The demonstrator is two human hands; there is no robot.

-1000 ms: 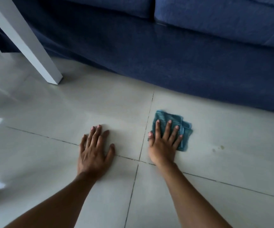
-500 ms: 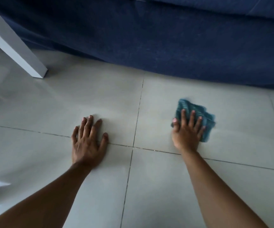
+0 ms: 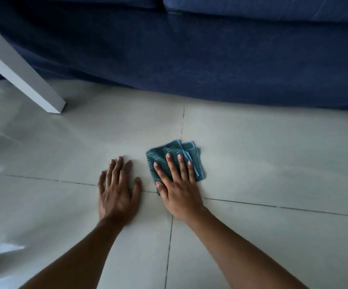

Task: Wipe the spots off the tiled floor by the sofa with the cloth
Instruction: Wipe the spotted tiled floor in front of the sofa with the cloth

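A folded teal cloth [image 3: 170, 150] lies flat on the pale tiled floor [image 3: 273, 155], across a grout line just in front of the sofa. My right hand [image 3: 178, 184] presses down on it with the fingers spread, covering its near half. My left hand [image 3: 116, 192] rests flat on the bare tile right beside the cloth, fingers apart, holding nothing. No spots stand out on the tiles around the cloth; the part under the cloth is hidden.
The dark blue sofa [image 3: 210, 59] fills the far side, its skirt reaching the floor. A white furniture leg [image 3: 25, 69] slants down to the floor at the far left. Glossy tiles reflect light at the left.
My right hand slid the cloth out to the right, then back left over the grout line, ending next to my left hand. The left hand stayed planted.
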